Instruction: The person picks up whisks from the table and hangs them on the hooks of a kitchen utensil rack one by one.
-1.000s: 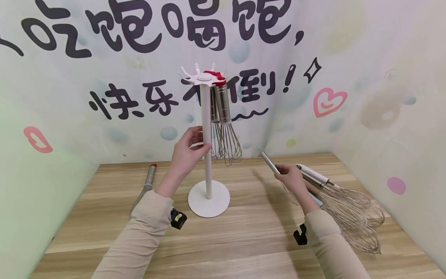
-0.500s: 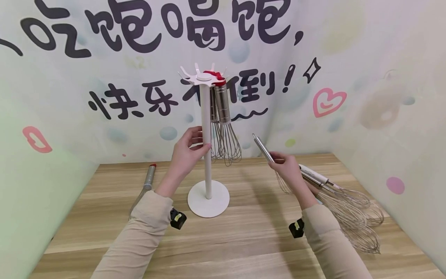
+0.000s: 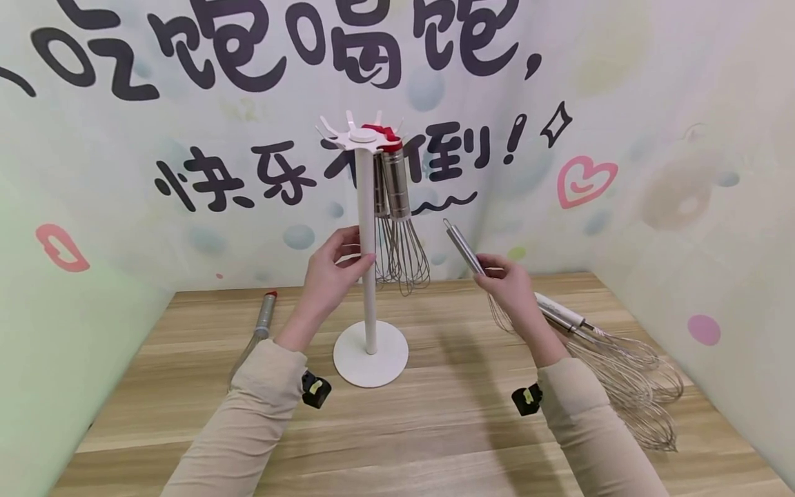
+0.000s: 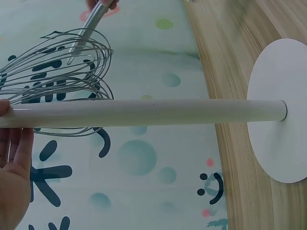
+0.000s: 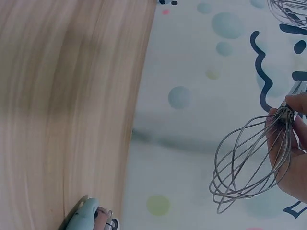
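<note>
My left hand (image 3: 335, 266) grips the post of a white rack (image 3: 368, 283), with the thumb in front and the fingers behind. The rack has a round base and curved hooks on top. Two whisks (image 3: 397, 186) with steel handles and red tops hang from its right-hand hooks. In my right hand (image 3: 508, 281) is a steel whisk (image 3: 462, 245), pinched low on the handle, its hanging loop pointing up and left. The right wrist view shows the wires of this whisk (image 5: 249, 163) clear of the table, with the fingers around the neck.
Several whisks (image 3: 633, 379) lie piled at the right of the wooden table (image 3: 435, 428). A red-tipped whisk (image 3: 266, 314) lies at the left, partly behind my left sleeve. A printed wall sheet (image 3: 261, 207) stands behind the table.
My right hand has lifted the steel whisk up and slightly left, away from the pile. My left hand stays on the post, and the rack has not moved.
</note>
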`<action>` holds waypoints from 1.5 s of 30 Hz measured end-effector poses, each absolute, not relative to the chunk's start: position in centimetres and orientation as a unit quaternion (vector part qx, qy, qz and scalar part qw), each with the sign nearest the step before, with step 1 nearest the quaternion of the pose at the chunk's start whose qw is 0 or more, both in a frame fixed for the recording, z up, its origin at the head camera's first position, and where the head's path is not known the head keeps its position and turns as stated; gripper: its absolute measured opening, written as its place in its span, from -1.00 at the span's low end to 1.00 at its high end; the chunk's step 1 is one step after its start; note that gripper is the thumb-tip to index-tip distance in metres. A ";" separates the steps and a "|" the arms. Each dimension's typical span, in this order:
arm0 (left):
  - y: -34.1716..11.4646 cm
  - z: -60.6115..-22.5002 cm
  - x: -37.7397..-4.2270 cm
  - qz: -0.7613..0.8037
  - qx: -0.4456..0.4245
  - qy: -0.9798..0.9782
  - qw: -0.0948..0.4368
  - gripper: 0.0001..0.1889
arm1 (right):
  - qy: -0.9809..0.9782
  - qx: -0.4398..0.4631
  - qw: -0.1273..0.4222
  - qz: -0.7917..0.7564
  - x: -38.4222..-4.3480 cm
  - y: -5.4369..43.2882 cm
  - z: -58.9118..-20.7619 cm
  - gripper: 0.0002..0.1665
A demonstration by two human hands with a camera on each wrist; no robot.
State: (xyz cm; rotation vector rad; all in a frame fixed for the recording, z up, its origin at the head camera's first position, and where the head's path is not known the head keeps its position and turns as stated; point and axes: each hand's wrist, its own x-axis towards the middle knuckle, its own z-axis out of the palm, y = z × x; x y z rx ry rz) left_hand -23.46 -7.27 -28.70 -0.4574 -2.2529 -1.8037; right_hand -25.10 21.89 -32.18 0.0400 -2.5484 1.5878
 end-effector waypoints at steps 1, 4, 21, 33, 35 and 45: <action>-7.2 -28.7 -23.5 -0.613 -0.155 -0.767 0.109 -0.54 | -0.847 0.013 0.072 0.527 -25.1 21.8 -32.0 -0.50; -7.2 -28.7 -23.5 -0.610 -0.154 -0.770 0.109 -0.56 | -0.853 0.016 0.087 0.515 -25.0 21.6 -31.4 -0.50; -6.7 -28.7 -23.4 -0.608 -0.162 -0.763 0.146 -0.61 | -0.816 0.033 0.107 0.567 -23.8 20.1 -27.9 -0.50; -5.8 -28.9 -23.2 -0.605 -0.167 -0.759 0.174 -0.65 | -0.787 0.062 0.146 0.597 -22.8 18.7 -25.2 -0.51; -5.7 -28.8 -23.2 -0.608 -0.166 -0.757 0.175 -0.65 | -0.782 0.066 0.152 0.600 -22.6 18.6 -24.7 -0.52; -5.2 -28.8 -23.2 -0.607 -0.159 -0.758 0.174 -0.66 | -0.769 0.071 0.176 0.611 -21.9 18.2 -23.5 -0.53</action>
